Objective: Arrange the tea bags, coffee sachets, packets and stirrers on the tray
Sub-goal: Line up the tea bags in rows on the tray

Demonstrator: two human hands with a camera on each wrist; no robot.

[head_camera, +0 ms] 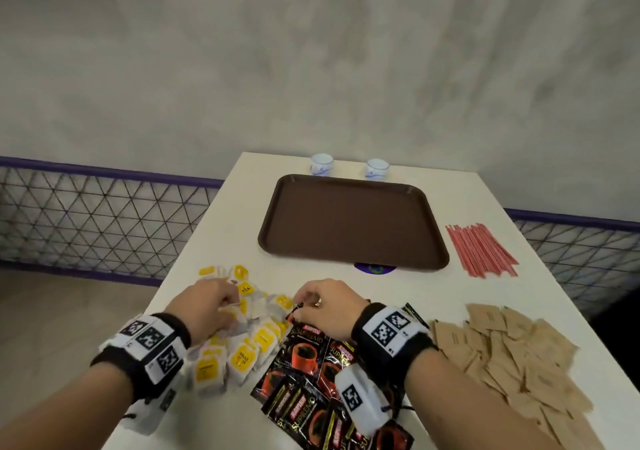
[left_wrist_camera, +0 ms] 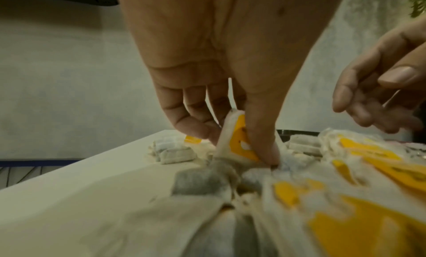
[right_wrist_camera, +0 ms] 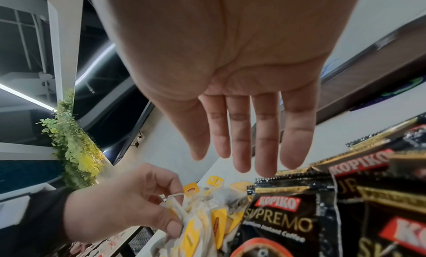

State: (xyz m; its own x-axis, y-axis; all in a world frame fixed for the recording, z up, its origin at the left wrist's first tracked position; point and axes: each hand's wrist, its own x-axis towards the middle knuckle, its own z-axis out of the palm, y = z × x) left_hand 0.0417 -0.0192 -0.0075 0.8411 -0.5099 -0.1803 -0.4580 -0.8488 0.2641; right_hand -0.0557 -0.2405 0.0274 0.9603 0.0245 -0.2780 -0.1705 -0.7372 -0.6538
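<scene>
A heap of tea bags (head_camera: 242, 342) with yellow tags lies near the table's front left. My left hand (head_camera: 232, 302) is on top of the heap; the left wrist view shows it (left_wrist_camera: 237, 146) pinching one tea bag (left_wrist_camera: 240, 133) between thumb and fingers. Black coffee sachets (head_camera: 304, 363) lie just to the right of the heap. My right hand (head_camera: 304, 302) hovers over their far edge, fingers straight (right_wrist_camera: 232, 162) and holding nothing. The brown tray (head_camera: 353, 221) stands bare beyond both hands. Red stirrers (head_camera: 481, 250) lie to its right, and brown paper packets (head_camera: 512, 356) at the near right.
Two small white cups (head_camera: 322, 164) (head_camera: 376, 169) stand behind the tray at the table's far edge. A purple sticker (head_camera: 375, 269) shows under the tray's near rim. A wire mesh fence (head_camera: 104, 214) runs behind the white table (head_camera: 485, 294) on both sides.
</scene>
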